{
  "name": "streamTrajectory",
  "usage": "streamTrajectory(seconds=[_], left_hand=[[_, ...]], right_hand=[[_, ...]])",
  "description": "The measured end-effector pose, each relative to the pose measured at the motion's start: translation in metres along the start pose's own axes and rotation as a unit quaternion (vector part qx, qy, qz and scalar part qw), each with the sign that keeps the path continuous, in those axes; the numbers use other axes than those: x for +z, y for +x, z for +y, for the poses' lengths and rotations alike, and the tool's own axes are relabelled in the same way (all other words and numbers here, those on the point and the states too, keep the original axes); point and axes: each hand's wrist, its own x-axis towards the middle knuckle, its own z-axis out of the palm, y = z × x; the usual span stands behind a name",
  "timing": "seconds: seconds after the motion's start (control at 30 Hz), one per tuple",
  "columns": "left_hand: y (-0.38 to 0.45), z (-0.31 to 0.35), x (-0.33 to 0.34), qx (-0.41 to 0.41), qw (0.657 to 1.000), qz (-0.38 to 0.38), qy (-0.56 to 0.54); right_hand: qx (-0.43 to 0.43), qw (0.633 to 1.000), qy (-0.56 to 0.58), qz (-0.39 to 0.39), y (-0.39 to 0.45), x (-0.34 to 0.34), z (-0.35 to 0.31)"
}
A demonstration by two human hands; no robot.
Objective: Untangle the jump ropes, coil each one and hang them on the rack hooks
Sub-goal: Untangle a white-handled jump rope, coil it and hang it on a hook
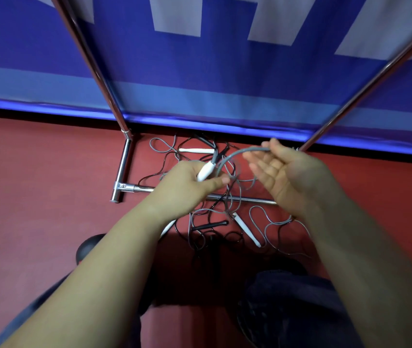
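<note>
My left hand (pixel 187 183) grips a white jump-rope handle (pixel 206 171). Its grey cord (pixel 240 153) arches up to my right hand (pixel 284 175), whose palm faces up with fingers spread; the cord runs between thumb and forefinger at the top. Below both hands a tangle of grey and black ropes (pixel 215 222) lies on the red floor, with white handles (pixel 196 150) (pixel 247 229) and a black handle (pixel 210 225) among them. The chrome rack's uprights (pixel 92 59) (pixel 365 91) rise on either side. No hooks are in view.
The rack's base bars (pixel 124 167) (pixel 245 199) lie on the red floor, the crossbar running through the tangle. A blue and white banner (pixel 200 79) hangs behind. My knees in dark trousers (pixel 282 297) and a dark shoe (pixel 89 248) are at the bottom.
</note>
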Motion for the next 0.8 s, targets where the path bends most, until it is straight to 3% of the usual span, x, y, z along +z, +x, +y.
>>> streamTrajectory(seconds=[0.1,0.2,0.23,0.3,0.4,0.53,0.6,0.63,0.73,0.8], left_hand=[[0.002,-0.001,-0.002,-0.015,0.999,0.034,0.001],[0.004,0.0,-0.001,-0.032,0.997,0.032,-0.056],[0.006,0.0,-0.001,-0.039,0.994,0.034,-0.093],[0.007,0.003,-0.003,-0.054,0.978,0.032,-0.199],[0.004,0.012,-0.004,-0.077,0.932,-0.003,-0.354],[0.003,0.017,-0.006,-0.103,0.89,-0.026,-0.444],[0.005,0.016,-0.008,-0.093,0.888,-0.012,-0.45],[0.007,0.014,-0.009,-0.086,0.899,-0.003,-0.43],[0.006,0.005,-0.009,-0.072,0.973,0.003,-0.218],[0.001,0.003,-0.007,-0.077,0.992,-0.039,-0.097]], right_hand=[[-0.041,0.998,0.034,0.021,0.004,-0.004,-0.004],[-0.053,0.993,-0.101,-0.032,0.004,-0.001,-0.001],[-0.051,0.977,-0.198,-0.059,0.002,0.0,0.003],[-0.048,0.905,-0.408,-0.108,-0.001,-0.001,0.014],[-0.053,0.808,-0.56,-0.176,-0.003,-0.004,0.031],[-0.08,0.79,-0.582,-0.177,-0.004,-0.004,0.033],[-0.089,0.805,-0.566,-0.153,-0.004,-0.001,0.031],[-0.079,0.83,-0.535,-0.137,-0.003,0.0,0.03],[-0.044,0.93,-0.355,-0.082,-0.001,0.003,0.018],[-0.035,0.977,-0.203,-0.052,0.001,0.002,0.007]])
